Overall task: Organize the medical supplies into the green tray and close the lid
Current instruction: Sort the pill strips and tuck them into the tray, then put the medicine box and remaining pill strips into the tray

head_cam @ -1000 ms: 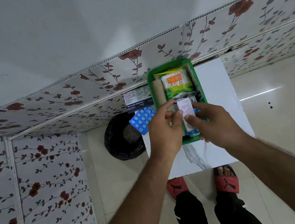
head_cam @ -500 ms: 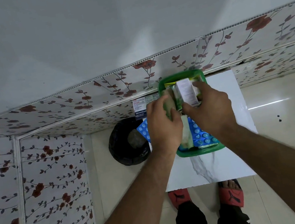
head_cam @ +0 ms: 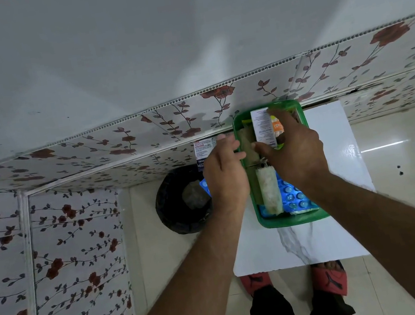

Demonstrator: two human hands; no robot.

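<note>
The green tray (head_cam: 294, 221) sits on a small white table (head_cam: 333, 141). Inside lie a white gauze roll (head_cam: 269, 193), a blue blister pack (head_cam: 294, 197) and an orange-labelled packet (head_cam: 278, 126). My right hand (head_cam: 292, 154) holds a small white box (head_cam: 263, 129) between thumb and fingers over the tray's far half. My left hand (head_cam: 226, 170) hovers at the tray's left rim, fingers loosely apart, holding nothing I can see. Another blue blister pack (head_cam: 205, 187) and a white and dark blue medicine box (head_cam: 201, 152) lie left of the tray, partly hidden by that hand.
A black bin (head_cam: 181, 203) stands on the floor left of the table. A wall with floral panels (head_cam: 76, 234) runs behind and to the left. My feet in red sandals (head_cam: 328, 278) are under the table's near edge. Glossy floor lies to the right.
My right hand has carried the white box from the tray's middle to its far end. My left hand has slid off the tray's contents to its left rim.
</note>
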